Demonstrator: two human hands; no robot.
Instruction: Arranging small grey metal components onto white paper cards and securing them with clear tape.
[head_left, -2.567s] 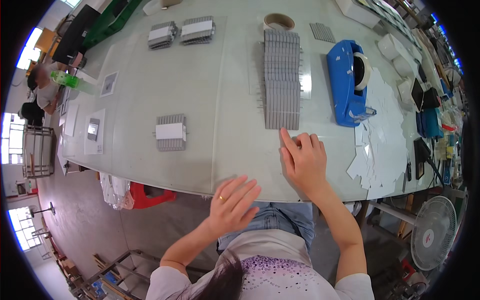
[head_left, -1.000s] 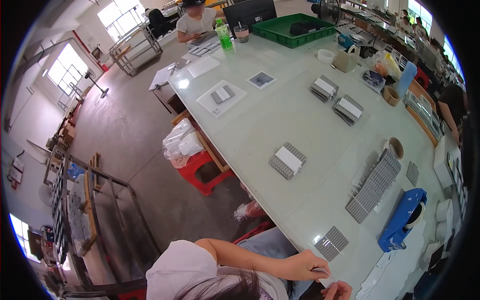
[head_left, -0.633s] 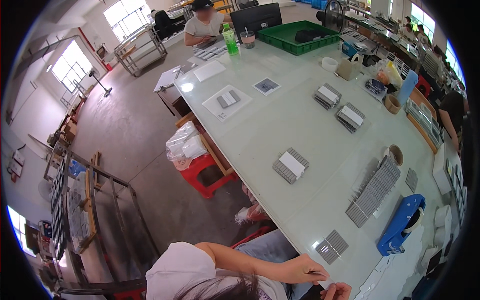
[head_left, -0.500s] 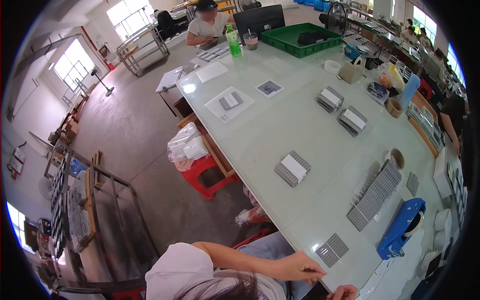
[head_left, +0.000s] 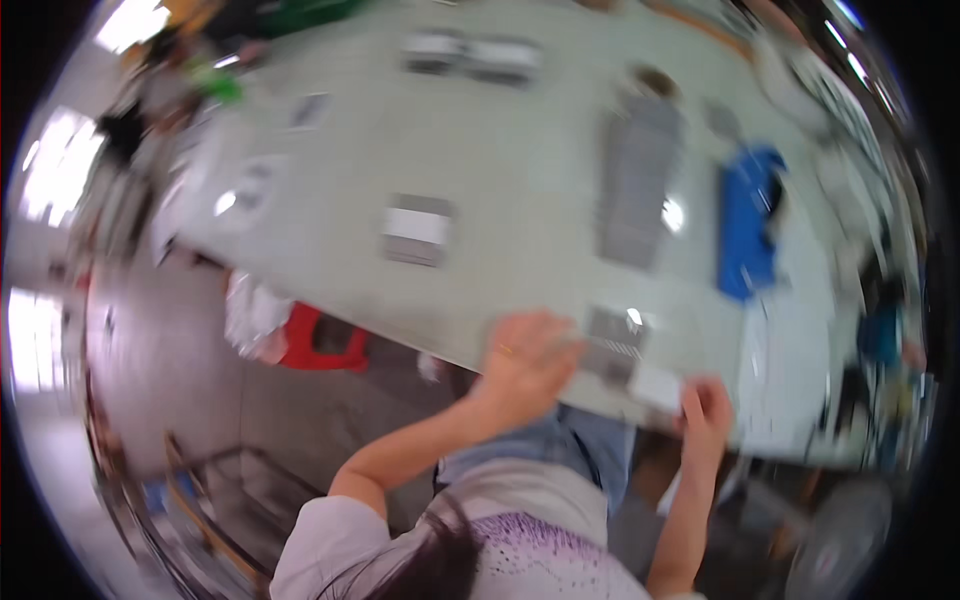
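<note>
Close to the table's near edge lies a small grey striped panel [head_left: 614, 338]. My left hand [head_left: 530, 362] is beside its left side, blurred by motion; whether its fingertips touch the panel I cannot tell. Between the thumb and fingers of my right hand [head_left: 706, 412] is a small white paper slip [head_left: 657, 386], held by its right end just off the panel's lower right corner. Farther up the table lies a row of overlapping grey striped panels [head_left: 640, 180]. To the right of that row stands a blue tape dispenser [head_left: 748, 225].
A panel stack with a white slip [head_left: 417, 228] sits left of centre, and two similar stacks [head_left: 500, 58] are at the far side. White sheets [head_left: 795, 370] cover the table's right part. Left of the table is a red stool [head_left: 325, 340] with a plastic bag [head_left: 252, 315].
The view has swung toward the right and down, and is blurred. Both hands are now over the near edge, farther apart; a white slip shows in my right hand.
</note>
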